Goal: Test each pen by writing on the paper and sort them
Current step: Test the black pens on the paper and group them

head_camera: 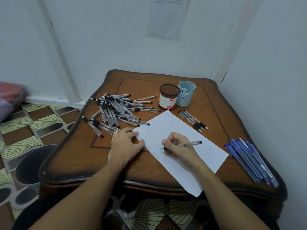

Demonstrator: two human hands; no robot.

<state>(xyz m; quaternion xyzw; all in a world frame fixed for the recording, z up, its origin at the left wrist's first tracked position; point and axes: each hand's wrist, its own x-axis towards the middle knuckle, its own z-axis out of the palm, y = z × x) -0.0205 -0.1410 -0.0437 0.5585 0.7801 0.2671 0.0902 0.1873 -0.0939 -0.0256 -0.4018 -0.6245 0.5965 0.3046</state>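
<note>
Gripping one pen (191, 144), right hand (178, 149) rests on one paper (167, 123).

Wall notice (167, 17) getting cut off by top edge, print too small to read. Red bundle (11, 93) blurring out at left edge. Right hand (178, 146) covering pen (191, 144) grip. Scribbles (152, 151) on paper (174, 123) too small to make out. Table (216, 113) hiding part of bin (29, 165).
</note>
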